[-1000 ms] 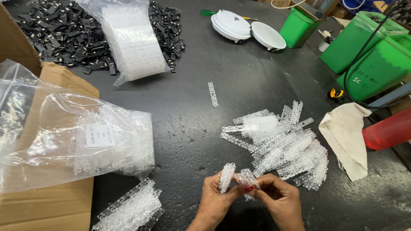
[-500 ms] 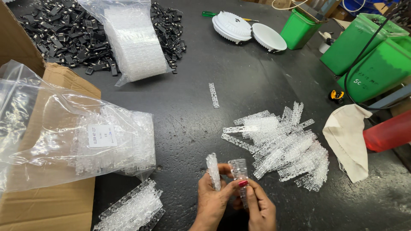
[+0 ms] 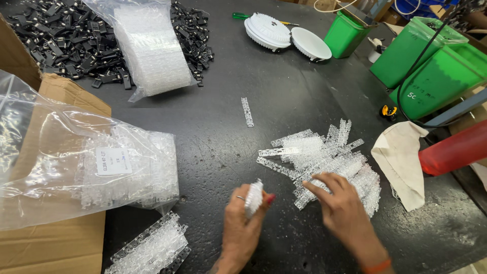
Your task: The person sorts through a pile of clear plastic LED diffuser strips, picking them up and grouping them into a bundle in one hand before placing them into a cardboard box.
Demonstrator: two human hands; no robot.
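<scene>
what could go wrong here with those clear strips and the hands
The right hand reaches into the loose pile of clear strips; a sweep might push some toward the cloth and the table's right side. The left hand pinches a small stack of strips at its fingertips, which could slip or fan out. One stray strip lies apart and may be overlooked.
</scene>
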